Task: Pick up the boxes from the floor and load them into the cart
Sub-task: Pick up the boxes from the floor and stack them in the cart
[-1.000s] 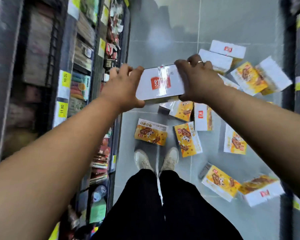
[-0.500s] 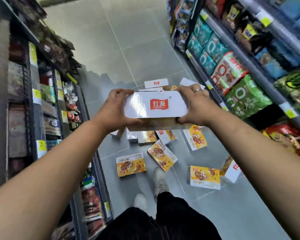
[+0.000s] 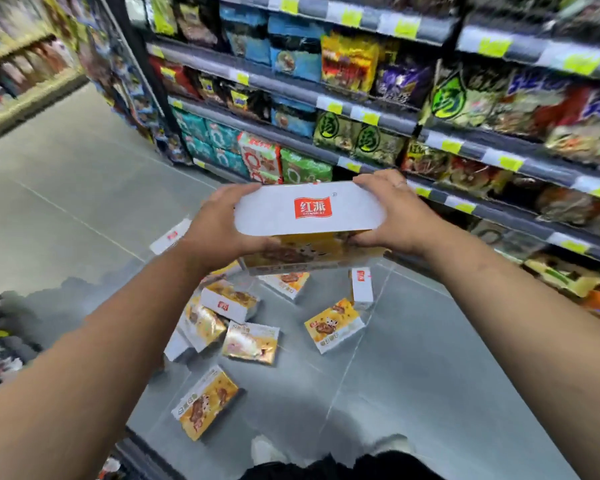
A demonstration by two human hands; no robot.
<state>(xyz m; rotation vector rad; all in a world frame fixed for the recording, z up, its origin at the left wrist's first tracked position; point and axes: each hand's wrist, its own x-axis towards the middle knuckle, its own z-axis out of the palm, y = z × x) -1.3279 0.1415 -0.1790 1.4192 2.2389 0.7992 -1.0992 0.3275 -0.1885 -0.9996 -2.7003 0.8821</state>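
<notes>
while my left hand [image 3: 215,230] and right hand [image 3: 395,216] are gripping the ends of the held box [image 3: 309,211] at mid-frame, i'm fearing my shoe [image 3: 265,450] crushing the scattered boxes [image 3: 333,325] at lower centre, cart unseen.

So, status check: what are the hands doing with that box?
Left hand and right hand grip the box by its ends, off the floor. More boxes scattered on the floor below. No cart in view.

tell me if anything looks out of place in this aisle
Yes: yellow-and-white boxes lie scattered on the floor at all angles, some overlapping. The left hand and right hand grip one more box.
</notes>
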